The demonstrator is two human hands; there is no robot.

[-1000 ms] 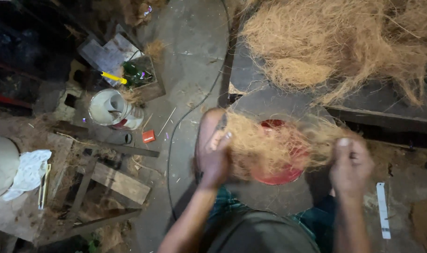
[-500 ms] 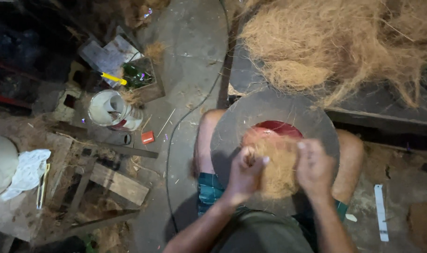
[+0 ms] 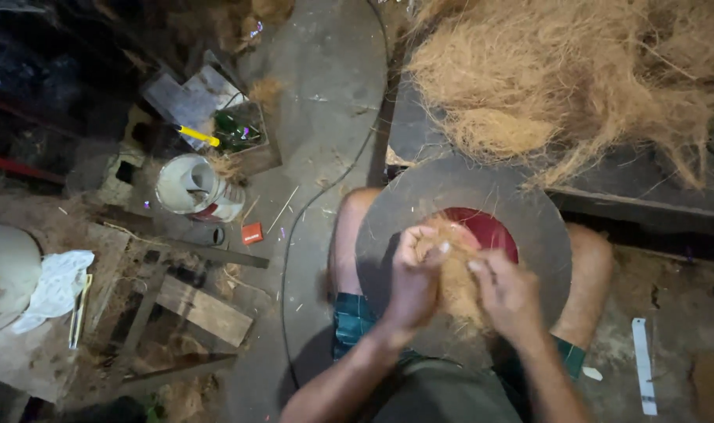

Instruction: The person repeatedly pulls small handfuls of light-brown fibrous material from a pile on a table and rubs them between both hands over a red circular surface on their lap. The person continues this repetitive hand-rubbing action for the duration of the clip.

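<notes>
Coir-brown fibre (image 3: 457, 278) sat bunched over the red bowl (image 3: 490, 231) at the middle of the round grey disc (image 3: 451, 192) on the person's knees. The left hand (image 3: 414, 274) was clenched on the wad's left edge, and the right hand (image 3: 507, 291) pinched its lower right side. Beyond the disc lay a big heap of loose fibre (image 3: 576, 70); left of the disc stood a white bucket (image 3: 192, 188). Pressing evenly from both sides, I judged, would keep the wad compact.

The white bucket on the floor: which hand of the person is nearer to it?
Left. The left hand presses the fibre wad on the side toward the white bucket; the right hand works on the wad's far side, farther from it.
</notes>
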